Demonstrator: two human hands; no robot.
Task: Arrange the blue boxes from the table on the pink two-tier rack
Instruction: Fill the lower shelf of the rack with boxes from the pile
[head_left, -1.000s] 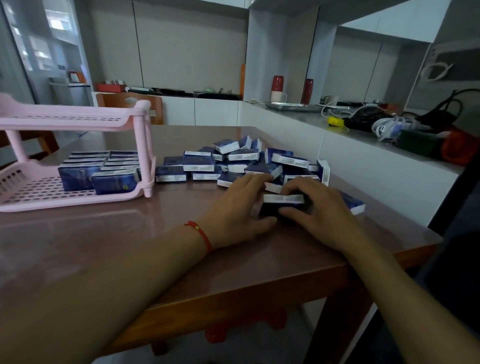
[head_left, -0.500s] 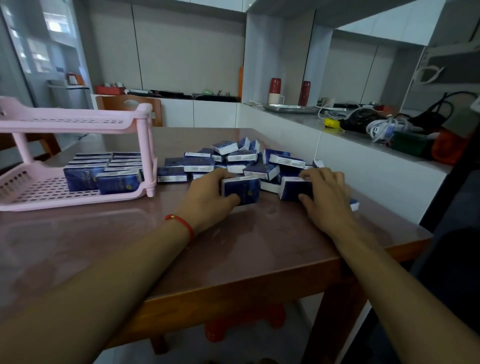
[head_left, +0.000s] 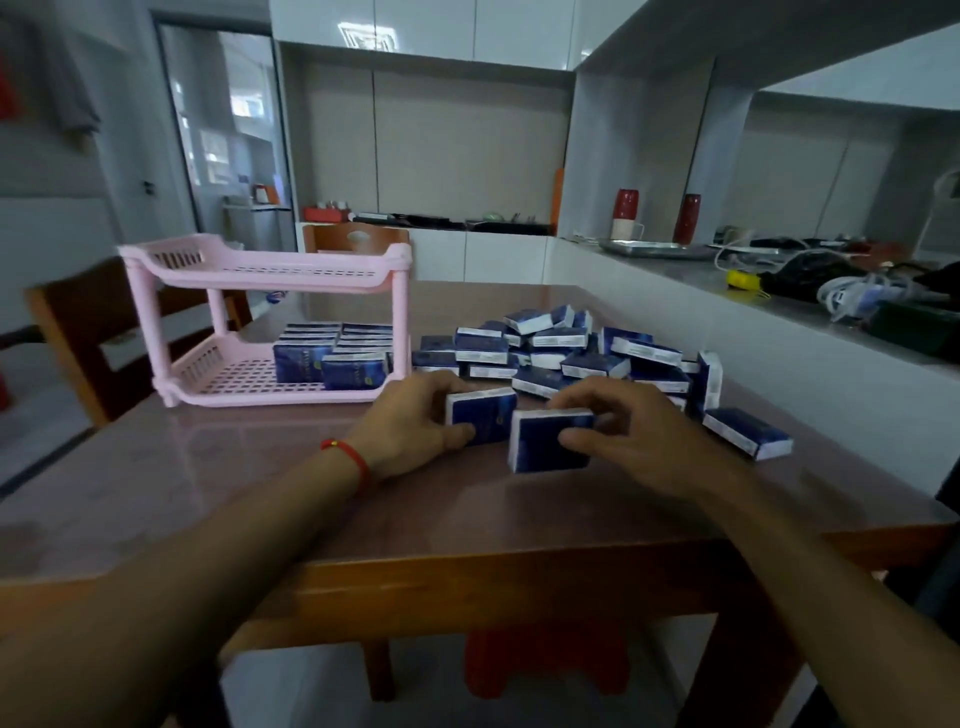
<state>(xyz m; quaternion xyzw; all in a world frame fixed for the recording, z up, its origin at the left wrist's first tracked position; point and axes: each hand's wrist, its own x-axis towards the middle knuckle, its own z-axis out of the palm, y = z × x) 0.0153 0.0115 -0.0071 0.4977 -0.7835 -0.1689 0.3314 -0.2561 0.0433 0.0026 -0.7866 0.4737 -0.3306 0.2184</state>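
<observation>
Kitchen interior with pale cabinets; a glossy brown counter (head_left: 260, 467) fills the foreground. Pink rack (head_left: 270, 317) stands at 10 o'clock on the counter, two tiers. Its upper tier shows no boxes from this angle; its lower tier carries racked boxes (head_left: 337, 353), set on edge in rows toward the right end. Loose pile (head_left: 561, 348) of blue boxes lies at 1 o'clock, just right of the rack's right post, boxes lying flat, tilted and overlapping. One box stands upright at the pile's right edge, and a single flat box (head_left: 748, 432) lies apart at 3 o'clock.

Left hand (head_left: 415, 423), with a red cord (head_left: 347, 457) at the wrist, grasps the left box (head_left: 483, 415) at centre; thumb on the near face, fingers (head_left: 441, 384) curled over the top edge. The box stands on edge on the counter.

Right hand (head_left: 639, 436) grasps the right box (head_left: 545, 439), thumb on the near face, other fingers over the top. This box also stands on edge, tilted slightly, just beside the left box; whether the two touch cannot be told.

Both held boxes sit in front of the pile, near the counter's middle. A red stool (head_left: 545, 660) shows beneath the counter. A second, grey worktop (head_left: 675, 270) at 2 o'clock carries cables and red vessels.
</observation>
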